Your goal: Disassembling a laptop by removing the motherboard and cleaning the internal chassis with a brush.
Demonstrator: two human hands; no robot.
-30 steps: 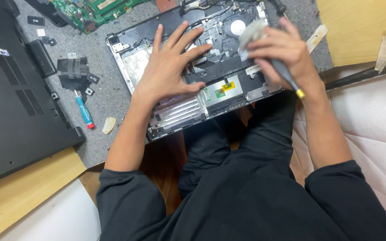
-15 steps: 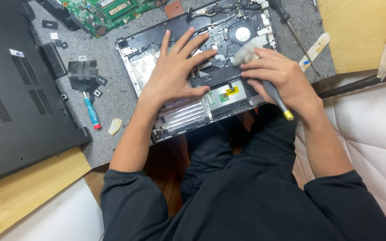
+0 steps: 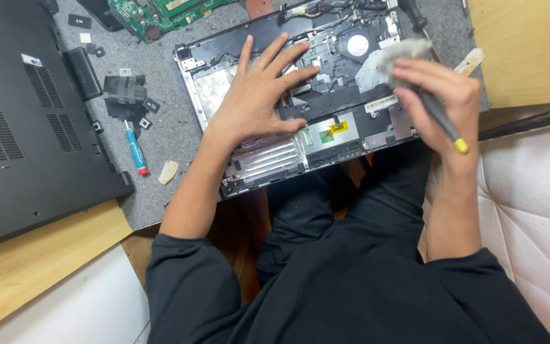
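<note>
Grey felt covers the bench point(image 3: 167, 137) under my work. On it, just in front of me, lies the opened laptop base point(image 3: 300, 95), a black tray with its cover off, showing silver foil patches, a round white disc, thin cables and a small green-and-yellow board near its front edge. My left hand point(image 3: 256, 102) presses flat on it, fingers spread. My right hand point(image 3: 440, 95) is closed around a black brush point(image 3: 437, 114) with a yellow end, bristles on the tray's right part.

head view (close) looking straight down
</note>
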